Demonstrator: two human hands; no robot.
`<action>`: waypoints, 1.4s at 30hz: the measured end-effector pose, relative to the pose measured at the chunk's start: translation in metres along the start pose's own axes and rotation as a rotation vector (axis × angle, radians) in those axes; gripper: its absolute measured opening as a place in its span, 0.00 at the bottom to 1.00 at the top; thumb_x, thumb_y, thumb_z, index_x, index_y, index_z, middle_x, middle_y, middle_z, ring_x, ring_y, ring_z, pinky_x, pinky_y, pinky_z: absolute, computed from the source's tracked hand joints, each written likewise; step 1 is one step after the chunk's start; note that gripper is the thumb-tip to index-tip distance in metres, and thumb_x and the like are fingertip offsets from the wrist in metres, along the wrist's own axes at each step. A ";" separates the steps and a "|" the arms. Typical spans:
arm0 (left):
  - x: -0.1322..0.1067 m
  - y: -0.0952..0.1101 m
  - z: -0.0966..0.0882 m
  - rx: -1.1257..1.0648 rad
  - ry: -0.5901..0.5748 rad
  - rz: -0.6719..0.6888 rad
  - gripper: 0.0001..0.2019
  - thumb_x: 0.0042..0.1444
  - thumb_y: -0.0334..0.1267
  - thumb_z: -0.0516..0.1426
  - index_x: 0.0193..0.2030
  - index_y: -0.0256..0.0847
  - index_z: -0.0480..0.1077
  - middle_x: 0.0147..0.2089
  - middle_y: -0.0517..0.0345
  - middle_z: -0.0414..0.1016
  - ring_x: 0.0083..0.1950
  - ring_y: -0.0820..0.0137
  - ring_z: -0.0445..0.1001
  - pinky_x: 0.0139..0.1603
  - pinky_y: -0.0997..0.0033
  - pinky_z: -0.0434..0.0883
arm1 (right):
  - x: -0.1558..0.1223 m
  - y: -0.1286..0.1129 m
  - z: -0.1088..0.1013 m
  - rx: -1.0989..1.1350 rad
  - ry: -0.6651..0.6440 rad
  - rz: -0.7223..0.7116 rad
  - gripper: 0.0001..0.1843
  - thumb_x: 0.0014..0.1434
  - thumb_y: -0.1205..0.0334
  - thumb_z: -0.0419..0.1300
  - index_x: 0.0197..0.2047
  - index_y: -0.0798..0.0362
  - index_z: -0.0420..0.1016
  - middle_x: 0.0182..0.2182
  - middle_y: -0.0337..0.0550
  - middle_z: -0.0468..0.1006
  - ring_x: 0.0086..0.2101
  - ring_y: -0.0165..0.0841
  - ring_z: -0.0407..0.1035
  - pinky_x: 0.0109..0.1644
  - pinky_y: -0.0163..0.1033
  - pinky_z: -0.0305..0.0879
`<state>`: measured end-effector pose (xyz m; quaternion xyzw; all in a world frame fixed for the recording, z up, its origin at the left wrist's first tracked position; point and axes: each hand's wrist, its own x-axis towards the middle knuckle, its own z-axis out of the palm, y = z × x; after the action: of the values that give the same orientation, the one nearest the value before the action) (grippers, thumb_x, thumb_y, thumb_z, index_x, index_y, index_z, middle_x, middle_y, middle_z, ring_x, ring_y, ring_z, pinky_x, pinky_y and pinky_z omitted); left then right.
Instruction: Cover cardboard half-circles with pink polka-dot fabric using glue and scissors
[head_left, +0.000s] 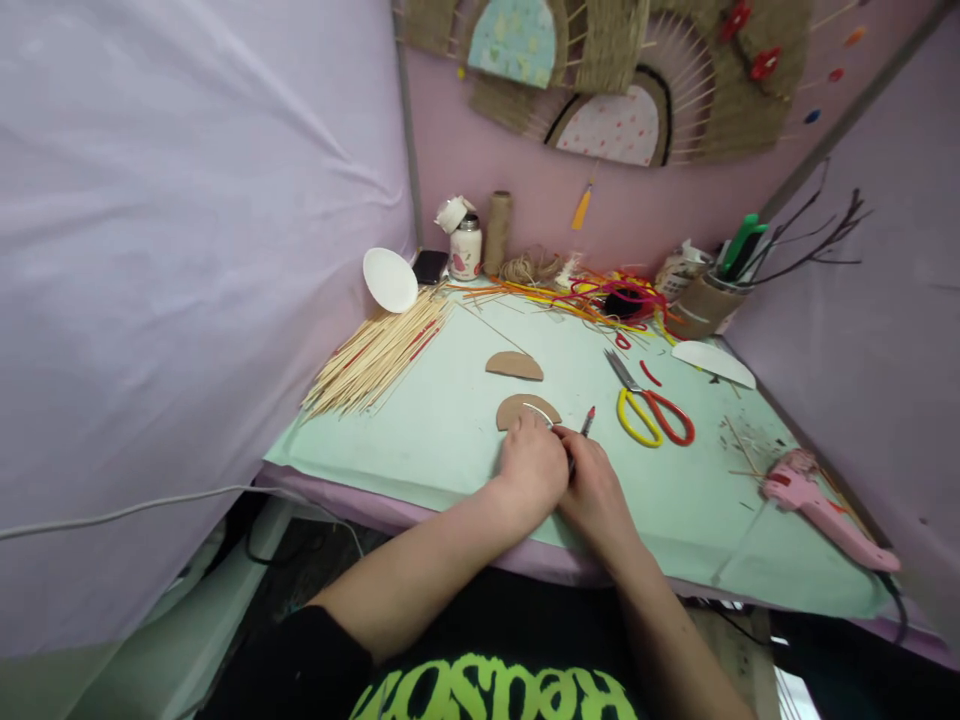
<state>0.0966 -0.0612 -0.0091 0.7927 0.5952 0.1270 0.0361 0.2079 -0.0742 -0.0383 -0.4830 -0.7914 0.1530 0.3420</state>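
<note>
- At the near middle of the green mat [442, 440]: left hand [532, 465], back up, laid on the near edge of the near cardboard half-disc [527, 407].
- Holds its fingers bent down onto the card; cannot tell whether pressing flat or gripping the edge.
- Just right of it, touching: right hand [598, 487], closed around a pen [586, 424].
- Points the pen's red end far and slightly right, clear of the knuckles; hides the writing end behind both hands.
- Near cardboard half-disc: flat on the mat, curved side far, partly covered by the left hand.
- Farther on, apart from it: second cardboard half-disc [514, 365], also flat.
- Right of the pen, near but not touching: scissors [651, 411], one yellow loop and one red, blades pointing far and left.
- At the left of the mat: bundle of bamboo skewers [379, 350], fanned out, with a white dish [390, 279] at its far end.
- At the near right corner: pink glue gun [821, 508], lying on its side.
- Along the far edge: tangle of coloured cords [600, 295], spool of twine [498, 230], small jar [466, 248].
</note>
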 end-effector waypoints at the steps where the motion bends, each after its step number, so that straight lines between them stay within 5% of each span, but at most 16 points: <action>1: 0.000 0.001 0.000 0.010 -0.018 -0.026 0.16 0.56 0.22 0.48 0.45 0.22 0.75 0.47 0.28 0.74 0.50 0.51 0.70 0.47 0.54 0.66 | 0.000 0.001 -0.001 0.000 -0.011 0.014 0.14 0.53 0.64 0.58 0.45 0.50 0.66 0.48 0.51 0.75 0.44 0.44 0.69 0.47 0.49 0.67; 5: 0.000 0.004 -0.005 0.024 -0.047 -0.079 0.15 0.57 0.26 0.51 0.47 0.26 0.75 0.52 0.28 0.72 0.53 0.50 0.69 0.46 0.56 0.68 | -0.001 0.001 -0.006 -0.005 -0.033 0.046 0.14 0.52 0.63 0.58 0.44 0.49 0.67 0.47 0.49 0.76 0.44 0.43 0.69 0.44 0.47 0.67; 15: -0.007 -0.019 -0.012 0.047 -0.007 0.026 0.14 0.59 0.27 0.49 0.46 0.28 0.72 0.46 0.35 0.74 0.48 0.53 0.72 0.47 0.54 0.68 | -0.002 0.000 -0.001 0.048 0.036 0.056 0.10 0.52 0.63 0.59 0.34 0.47 0.59 0.49 0.50 0.75 0.47 0.44 0.68 0.46 0.49 0.67; 21: -0.003 -0.049 -0.017 -0.290 0.029 0.076 0.17 0.54 0.25 0.48 0.47 0.37 0.71 0.47 0.47 0.77 0.51 0.59 0.73 0.54 0.58 0.70 | 0.003 -0.004 -0.001 0.049 0.033 0.086 0.14 0.54 0.60 0.63 0.35 0.47 0.58 0.47 0.49 0.75 0.47 0.44 0.66 0.47 0.49 0.67; 32: 0.007 -0.080 -0.011 -0.987 -0.002 -0.141 0.17 0.51 0.21 0.45 0.42 0.39 0.65 0.47 0.51 0.79 0.51 0.68 0.78 0.55 0.60 0.72 | 0.007 -0.002 -0.001 -0.004 0.008 0.062 0.12 0.56 0.63 0.63 0.36 0.48 0.60 0.42 0.47 0.75 0.47 0.44 0.66 0.47 0.49 0.66; 37: 0.007 -0.079 -0.008 -0.872 0.016 -0.115 0.16 0.53 0.21 0.46 0.43 0.40 0.66 0.47 0.51 0.78 0.50 0.68 0.77 0.54 0.62 0.72 | 0.006 -0.002 -0.001 -0.004 -0.010 0.082 0.14 0.55 0.62 0.64 0.36 0.48 0.59 0.43 0.47 0.75 0.48 0.44 0.65 0.48 0.47 0.66; 42: -0.002 -0.060 -0.012 -0.357 0.049 0.080 0.16 0.54 0.23 0.48 0.45 0.39 0.71 0.47 0.50 0.77 0.52 0.61 0.72 0.56 0.57 0.69 | 0.006 -0.003 -0.002 0.007 -0.013 0.088 0.16 0.55 0.61 0.65 0.35 0.48 0.58 0.43 0.46 0.75 0.47 0.44 0.66 0.47 0.47 0.66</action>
<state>0.0370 -0.0467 -0.0107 0.7933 0.5319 0.2513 0.1568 0.2060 -0.0710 -0.0327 -0.5154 -0.7710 0.1736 0.3315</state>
